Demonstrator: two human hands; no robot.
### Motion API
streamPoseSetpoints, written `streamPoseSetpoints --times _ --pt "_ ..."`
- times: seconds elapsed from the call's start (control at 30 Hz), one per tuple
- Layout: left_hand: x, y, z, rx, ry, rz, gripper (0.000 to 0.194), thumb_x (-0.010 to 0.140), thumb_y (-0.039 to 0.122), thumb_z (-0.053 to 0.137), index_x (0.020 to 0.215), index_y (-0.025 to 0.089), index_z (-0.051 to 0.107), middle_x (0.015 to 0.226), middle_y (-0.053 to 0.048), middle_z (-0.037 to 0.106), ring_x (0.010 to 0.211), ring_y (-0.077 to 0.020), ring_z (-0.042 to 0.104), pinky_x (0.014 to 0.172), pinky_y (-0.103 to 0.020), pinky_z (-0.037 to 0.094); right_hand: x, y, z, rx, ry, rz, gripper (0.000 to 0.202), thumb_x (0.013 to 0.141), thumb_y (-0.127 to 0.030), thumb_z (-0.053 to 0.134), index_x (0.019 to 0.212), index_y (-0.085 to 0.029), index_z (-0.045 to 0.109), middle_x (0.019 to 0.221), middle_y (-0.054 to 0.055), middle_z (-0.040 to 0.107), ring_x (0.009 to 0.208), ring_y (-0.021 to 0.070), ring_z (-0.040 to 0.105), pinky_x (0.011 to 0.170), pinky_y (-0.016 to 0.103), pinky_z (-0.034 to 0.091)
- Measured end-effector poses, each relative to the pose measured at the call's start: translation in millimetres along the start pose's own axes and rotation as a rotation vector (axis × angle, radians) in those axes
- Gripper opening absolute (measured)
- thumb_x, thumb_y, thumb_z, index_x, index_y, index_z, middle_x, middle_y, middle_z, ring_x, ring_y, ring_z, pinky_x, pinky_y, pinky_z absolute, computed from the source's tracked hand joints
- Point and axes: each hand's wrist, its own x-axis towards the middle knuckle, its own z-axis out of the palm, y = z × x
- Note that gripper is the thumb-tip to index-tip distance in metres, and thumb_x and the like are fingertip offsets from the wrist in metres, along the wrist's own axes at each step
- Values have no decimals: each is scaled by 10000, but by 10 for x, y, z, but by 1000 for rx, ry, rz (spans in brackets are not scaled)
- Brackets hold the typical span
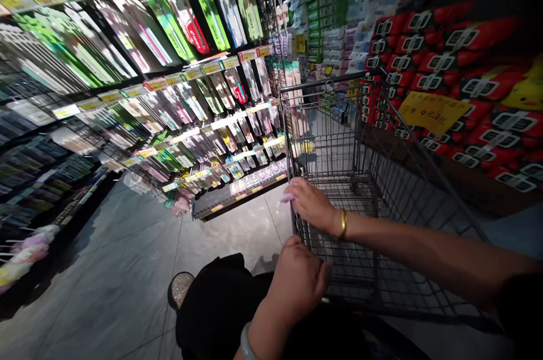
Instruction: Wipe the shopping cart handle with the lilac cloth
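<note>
A grey wire shopping cart (335, 148) stands in front of me, tilted in the view. My right hand (311, 204), with a gold bangle (343, 224) at the wrist, is closed over the cart's left side edge. A pale lilac patch shows at its fingertips; I cannot make out whether it is a nail or a small thing. Nearer to me, my left hand (297, 275) is closed in a fist against the same edge, and a pale bangle (247, 343) circles that wrist. Its fingers partly hide the rim there. The visible part of the basket shows bare wire mesh.
A rack of packaged toothbrushes (207, 12) rises ahead on the left, its bottom shelf (237, 196) close to the cart. Red packs (479, 82) are stacked on the right behind a yellow price sign (436, 112). Grey tiled floor (123, 269) lies at left, beside my shoe (182, 287).
</note>
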Motion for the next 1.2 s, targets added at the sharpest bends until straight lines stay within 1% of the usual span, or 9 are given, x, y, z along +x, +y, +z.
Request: streamPoseSetpoints --times 0.1,0.13,0.2,0.33,0.57,0.7,0.8,1.07,1.2 --pt "-29 11 24 -20 82 -38 264 905 275 483 729 186 658 723 -61 692 722 -218 630 786 -391 461 -44 -147 -79 21 -214 -353 277 944 -196 479 1120 -243 687 1094 53 679 1062 213 545 1034 396 395" --pt "-36 13 33 -25 98 -47 259 903 277 484 741 184 664 739 -69 698 738 -226 633 755 -382 460 -41 -161 -102 7 -268 -399 283 958 -242 493 1179 -251 670 1097 52 687 1047 216 547 1007 387 405" --pt "-43 14 50 -26 100 -44 298 909 263 468 679 185 640 667 -63 667 676 -209 608 735 -378 455 55 -122 -139 -56 -297 -334 304 979 -320 501 1236 -244 644 1098 67 691 1017 221 555 916 358 431" --pt "-58 5 73 -17 82 -11 368 921 240 437 583 191 576 549 -37 578 561 -167 530 770 -395 453 334 -19 -131 -169 -202 -48 256 994 -349 494 1120 -215 673 1051 78 695 936 212 577 843 337 416" --pt "-37 76 196 13 179 -79 274 859 262 520 608 200 610 623 -62 639 665 -211 591 733 -385 467 -32 -80 -25 -79 -239 -197 263 1002 -394 477 1081 -218 656 1024 53 678 985 212 558 885 340 409" --pt "111 189 281 86 84 -84 318 885 272 525 602 190 644 569 -53 637 571 -190 585 751 -398 467 145 131 -23 -47 -126 11 251 1007 -291 437 1119 -188 637 1136 87 629 1023 206 566 894 335 434" --pt "232 306 351 105 44 -86 343 919 282 500 651 172 682 605 -67 670 592 -197 613 787 -414 462 237 233 -30 5 -85 106 197 971 -245 491 1080 -172 638 1099 85 620 1003 198 575 877 318 444" --pt "450 885 721 68 35 -24 385 930 382 492 684 164 692 631 -56 684 601 -190 608 825 -438 431 -194 273 -442 -71 -290 -18 160 978 -285 504 983 -193 635 996 57 638 958 198 563 859 327 432" --pt "496 1055 847 20 61 215 359 922 462 530 808 174 711 695 -37 709 663 -182 639 800 -373 440 -452 265 -677 -75 -360 -79 248 1016 -357 433 999 -213 634 1037 67 634 1010 197 568 902 337 459"
